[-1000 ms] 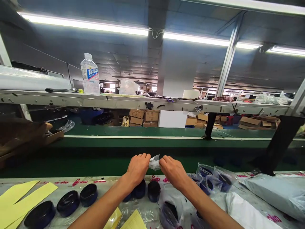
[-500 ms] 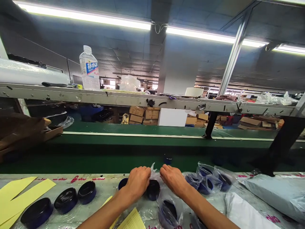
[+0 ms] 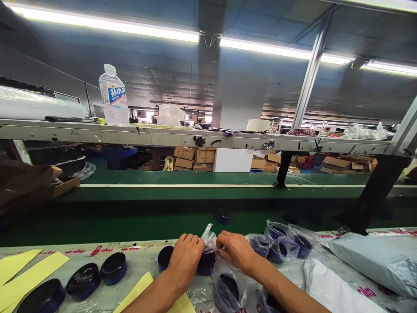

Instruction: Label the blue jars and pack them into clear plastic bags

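A clear plastic bag (image 3: pixel 208 233) stands up between my two hands at the table's far edge. My left hand (image 3: pixel 186 255) is closed on its left side, and my right hand (image 3: pixel 233 247) has thumb and fingers pinched at its right side. Just below the bag is a dark blue round cup-like piece (image 3: pixel 206 264); whether it lies inside the bag I cannot tell. Another such blue piece (image 3: pixel 164 257) stands left of my left hand, partly covered by it. Under my right wrist lies a bagged blue piece (image 3: pixel 227 289).
Several loose blue round pieces (image 3: pixel 84 280) and yellow paper sheets (image 3: pixel 35 278) lie at left. Several bagged pieces (image 3: pixel 279 245) and a grey plastic package (image 3: pixel 374 261) are at right. Beyond runs a green belt (image 3: pixel 137 221), under a shelf with a water bottle (image 3: pixel 114 98).
My view has shifted slightly to the right. Both hands stay at the plastic bag, whose upper end shows more now. The right fingers have curled in closer.
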### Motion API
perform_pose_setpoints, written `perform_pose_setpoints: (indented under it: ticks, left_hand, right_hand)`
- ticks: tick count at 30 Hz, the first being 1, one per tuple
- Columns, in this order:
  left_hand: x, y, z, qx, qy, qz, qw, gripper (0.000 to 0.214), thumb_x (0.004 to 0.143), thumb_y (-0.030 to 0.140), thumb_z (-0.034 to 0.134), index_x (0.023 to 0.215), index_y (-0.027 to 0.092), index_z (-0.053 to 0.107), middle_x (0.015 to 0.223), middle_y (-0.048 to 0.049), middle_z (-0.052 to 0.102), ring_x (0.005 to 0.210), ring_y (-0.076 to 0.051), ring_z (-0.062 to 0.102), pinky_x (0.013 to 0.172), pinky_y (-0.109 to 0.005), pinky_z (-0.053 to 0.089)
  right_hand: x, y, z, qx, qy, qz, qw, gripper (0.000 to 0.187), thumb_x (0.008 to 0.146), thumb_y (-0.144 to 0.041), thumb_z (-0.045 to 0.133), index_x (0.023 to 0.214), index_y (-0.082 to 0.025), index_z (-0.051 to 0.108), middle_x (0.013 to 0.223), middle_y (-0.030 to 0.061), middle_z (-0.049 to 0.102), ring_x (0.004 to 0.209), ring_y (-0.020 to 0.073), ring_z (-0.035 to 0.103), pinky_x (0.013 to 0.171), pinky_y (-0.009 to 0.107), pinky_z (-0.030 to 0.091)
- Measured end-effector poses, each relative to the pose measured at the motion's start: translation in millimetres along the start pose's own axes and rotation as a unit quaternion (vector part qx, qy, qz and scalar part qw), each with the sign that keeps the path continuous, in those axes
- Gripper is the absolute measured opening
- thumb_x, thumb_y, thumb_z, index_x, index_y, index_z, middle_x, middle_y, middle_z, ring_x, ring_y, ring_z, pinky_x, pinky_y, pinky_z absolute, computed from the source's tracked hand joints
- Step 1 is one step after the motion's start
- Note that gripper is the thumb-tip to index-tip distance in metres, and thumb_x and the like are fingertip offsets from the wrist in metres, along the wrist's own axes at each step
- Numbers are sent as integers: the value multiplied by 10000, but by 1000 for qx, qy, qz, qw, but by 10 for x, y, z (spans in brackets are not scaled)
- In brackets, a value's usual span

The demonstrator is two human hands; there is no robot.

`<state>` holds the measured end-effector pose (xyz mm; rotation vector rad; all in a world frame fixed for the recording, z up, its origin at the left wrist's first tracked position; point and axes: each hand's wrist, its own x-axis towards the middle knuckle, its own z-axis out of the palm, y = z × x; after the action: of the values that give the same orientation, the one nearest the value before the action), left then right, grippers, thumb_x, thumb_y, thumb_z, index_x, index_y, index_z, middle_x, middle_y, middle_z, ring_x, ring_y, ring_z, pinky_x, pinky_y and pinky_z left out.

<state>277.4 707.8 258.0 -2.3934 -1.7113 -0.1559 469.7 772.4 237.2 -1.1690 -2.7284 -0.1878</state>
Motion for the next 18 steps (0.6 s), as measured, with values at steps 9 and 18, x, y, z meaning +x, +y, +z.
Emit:
perform_pose_setpoints:
  ticks: [9, 18]
  left_hand:
    - [-151, -104, 10, 2, 10, 63, 998, 256, 902, 13, 468, 895, 192, 651, 933, -28, 721, 894, -210, 666, 793, -344, 483]
    - [-182, -138, 267, 53, 60, 122, 989, 155, 932, 76, 552, 880, 182, 653, 969, -47, 709, 937, -219, 650, 857, -362, 486]
  right_hand:
    - [-127, -21, -182, 114, -36, -24, 993, 124, 867, -178, 636, 923, -238, 729, 933, -9, 748, 823, 163, 688, 680, 226, 386]
    - [-156, -82, -304, 70, -48, -126, 988, 59, 899, -236, 634, 887, -223, 691, 912, 12, 737, 862, 195, 663, 703, 251, 401]
